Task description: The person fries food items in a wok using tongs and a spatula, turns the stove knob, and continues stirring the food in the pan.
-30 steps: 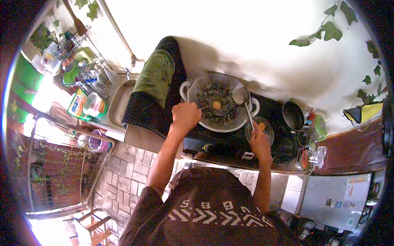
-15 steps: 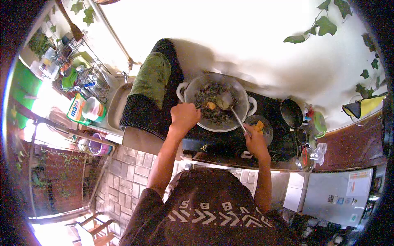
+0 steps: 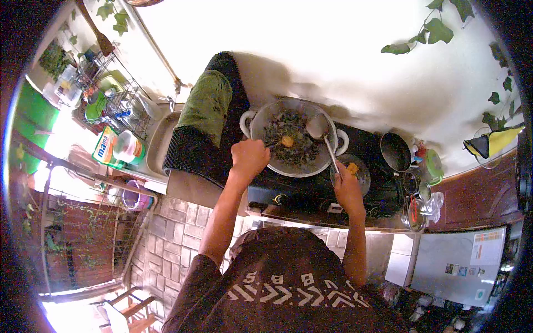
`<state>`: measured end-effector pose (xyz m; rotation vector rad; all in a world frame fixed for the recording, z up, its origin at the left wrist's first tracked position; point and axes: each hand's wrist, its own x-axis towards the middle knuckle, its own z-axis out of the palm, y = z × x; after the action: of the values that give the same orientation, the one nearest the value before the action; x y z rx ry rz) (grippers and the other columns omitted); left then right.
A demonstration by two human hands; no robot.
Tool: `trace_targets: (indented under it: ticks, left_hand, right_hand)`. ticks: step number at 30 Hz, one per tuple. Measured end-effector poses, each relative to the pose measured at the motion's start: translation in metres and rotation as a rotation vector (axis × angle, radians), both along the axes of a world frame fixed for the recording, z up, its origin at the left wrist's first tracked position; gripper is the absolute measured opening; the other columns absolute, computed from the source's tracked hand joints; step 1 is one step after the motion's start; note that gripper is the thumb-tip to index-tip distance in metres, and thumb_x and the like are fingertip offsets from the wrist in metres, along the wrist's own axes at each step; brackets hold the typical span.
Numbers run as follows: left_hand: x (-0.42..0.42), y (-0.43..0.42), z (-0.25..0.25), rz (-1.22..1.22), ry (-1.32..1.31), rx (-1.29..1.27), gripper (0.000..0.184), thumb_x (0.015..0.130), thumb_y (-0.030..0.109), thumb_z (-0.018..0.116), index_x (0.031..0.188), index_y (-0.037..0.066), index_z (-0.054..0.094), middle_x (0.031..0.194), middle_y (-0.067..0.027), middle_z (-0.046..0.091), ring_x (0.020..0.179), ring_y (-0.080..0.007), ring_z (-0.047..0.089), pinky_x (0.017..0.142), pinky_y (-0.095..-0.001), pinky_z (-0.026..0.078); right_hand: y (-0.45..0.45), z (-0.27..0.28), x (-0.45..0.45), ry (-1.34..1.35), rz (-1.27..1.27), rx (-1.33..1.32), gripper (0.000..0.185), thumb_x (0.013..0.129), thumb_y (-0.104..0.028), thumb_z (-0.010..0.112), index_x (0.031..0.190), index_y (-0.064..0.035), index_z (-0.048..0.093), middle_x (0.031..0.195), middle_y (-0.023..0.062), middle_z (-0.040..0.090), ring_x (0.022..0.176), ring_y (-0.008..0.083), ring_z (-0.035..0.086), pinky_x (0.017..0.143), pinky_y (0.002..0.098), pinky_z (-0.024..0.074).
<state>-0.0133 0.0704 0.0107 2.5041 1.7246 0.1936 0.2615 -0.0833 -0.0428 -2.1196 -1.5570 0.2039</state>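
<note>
A white two-handled pot on the black stove holds chopped dark greens. My left hand is a fist by the pot's left rim, closed on a thin utensil whose tip kind I cannot make out. At its end sits an orange lump over the greens. My right hand is closed round the handle of a metal ladle, its bowl inside the pot near the right wall. A plate with orange food lies beneath and beside my right hand.
A frying pan and several small utensils stand right of the plate. On the left are a green cloth over a dark cover, a sink, a white tub and a dish rack. A wall rises behind the stove.
The ladle's bowl has moved right and up, from over the greens to the pot's right side. My right hand shifted slightly. The orange lump moved a little right; my left hand stays nearly still.
</note>
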Motion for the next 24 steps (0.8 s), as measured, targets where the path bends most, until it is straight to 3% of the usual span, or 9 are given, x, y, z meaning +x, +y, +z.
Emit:
trace_targets:
  ticks: [3,5,7,9,12,14,18,21,24]
  left_hand:
    - [0.005,0.001,0.001,-0.014,0.011,-0.007,0.033,0.089,0.037,0.064,0.083,0.008,0.078,0.084,-0.0178,0.075,0.08,-0.0361,0.074,0.069,-0.0464,0.059]
    - [0.007,0.001,0.002,-0.005,0.026,-0.023,0.032,0.089,0.037,0.064,0.083,0.008,0.078,0.084,-0.0175,0.075,0.08,-0.0358,0.075,0.069,-0.0459,0.059]
    - [0.007,0.0,0.0,0.011,0.041,-0.019,0.031,0.088,0.035,0.063,0.083,0.009,0.078,0.085,-0.0167,0.075,0.079,-0.0349,0.075,0.069,-0.0455,0.059]
    - [0.007,-0.001,-0.001,0.013,0.052,-0.018,0.031,0.088,0.035,0.063,0.083,0.008,0.078,0.084,-0.0165,0.075,0.079,-0.0345,0.075,0.068,-0.0454,0.059]
    - [0.006,-0.003,-0.002,0.006,0.066,-0.006,0.031,0.088,0.035,0.064,0.083,0.008,0.078,0.084,-0.0161,0.075,0.078,-0.0342,0.075,0.067,-0.0454,0.06]
    - [0.005,-0.002,-0.003,0.001,0.066,0.006,0.031,0.088,0.035,0.064,0.082,0.008,0.078,0.083,-0.016,0.075,0.078,-0.0343,0.075,0.067,-0.0455,0.06]
    - [0.003,-0.003,-0.004,0.0,0.051,0.024,0.032,0.088,0.035,0.063,0.082,0.008,0.078,0.082,-0.0156,0.075,0.077,-0.0349,0.075,0.067,-0.0458,0.06]
    - [0.004,-0.002,-0.007,0.001,0.038,0.027,0.032,0.088,0.036,0.063,0.081,0.008,0.078,0.082,-0.0157,0.075,0.077,-0.035,0.075,0.066,-0.0459,0.06]
    - [0.004,-0.001,-0.007,0.0,0.043,0.027,0.033,0.088,0.037,0.063,0.081,0.008,0.078,0.082,-0.0157,0.075,0.077,-0.0348,0.075,0.066,-0.046,0.059]
  right_hand:
    - [-0.001,0.022,-0.005,-0.175,0.06,-0.218,0.038,0.101,-0.022,0.053,0.138,-0.0141,0.058,0.121,0.0238,0.067,0.103,0.0457,0.066,0.093,0.049,0.0521]
    - [-0.006,0.046,-0.017,0.095,0.057,-0.3,0.039,0.101,-0.022,0.053,0.139,-0.0129,0.058,0.121,0.0227,0.067,0.103,0.0451,0.066,0.093,0.0493,0.0523]
    - [-0.003,-0.002,-0.003,0.057,0.034,-0.134,0.038,0.101,-0.022,0.054,0.138,-0.0148,0.058,0.12,0.0222,0.067,0.103,0.0449,0.066,0.093,0.0495,0.0522]
    - [-0.001,-0.009,-0.002,0.021,0.01,0.029,0.038,0.101,-0.022,0.054,0.138,-0.0167,0.059,0.119,0.0217,0.068,0.103,0.0447,0.066,0.092,0.0498,0.0521]
    - [-0.003,0.007,-0.005,-0.163,0.021,-0.177,0.038,0.102,-0.022,0.053,0.139,-0.0179,0.058,0.122,0.0216,0.067,0.108,0.0437,0.065,0.094,0.0496,0.0517]
    - [-0.006,0.037,-0.017,0.176,0.067,-0.27,0.038,0.102,-0.021,0.052,0.14,-0.0183,0.057,0.123,0.0219,0.067,0.111,0.0436,0.065,0.094,0.0496,0.0515]
    - [-0.002,0.001,-0.006,0.015,0.07,-0.066,0.038,0.102,-0.022,0.053,0.14,-0.0182,0.057,0.123,0.0212,0.067,0.111,0.0437,0.064,0.094,0.0493,0.0515]
    - [0.0,0.0,-0.003,-0.106,0.026,-0.118,0.039,0.102,-0.022,0.053,0.14,-0.0185,0.057,0.123,0.0215,0.067,0.112,0.0436,0.064,0.096,0.0493,0.0508]
    - [-0.003,0.003,0.0,-0.036,0.115,-0.2,0.039,0.102,-0.021,0.052,0.141,-0.016,0.055,0.124,0.0224,0.067,0.111,0.0441,0.064,0.096,0.0493,0.0509]
